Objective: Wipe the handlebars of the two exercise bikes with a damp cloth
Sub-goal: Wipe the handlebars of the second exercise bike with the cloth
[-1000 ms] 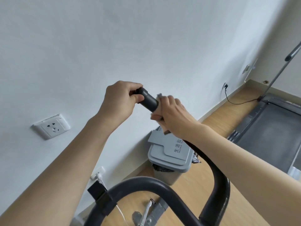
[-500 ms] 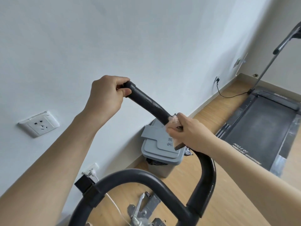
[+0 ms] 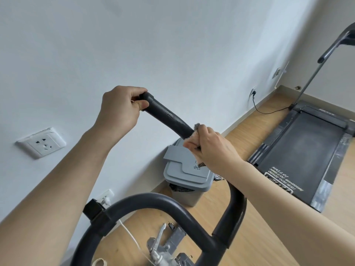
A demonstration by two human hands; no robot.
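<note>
Handlebar (image 3: 169, 117): black, matt, looks like foam/rubber grip w/ pale scuffed patches. Cloth (image 3: 195, 135): soft, fuzzy, beige-grey. Bin (image 3: 189, 177): smooth grey plastic, slight sheen. Floor (image 3: 247, 235): light wood-look, smooth. Wall (image 3: 172, 45): white, matt. Treadmill (image 3: 305, 150) belt: dark, dull, dusty-looking.

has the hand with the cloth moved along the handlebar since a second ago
Yes. The right hand with the cloth has slid down the handlebar, away from the left hand gripping its tip, leaving more bare bar between them.
</note>
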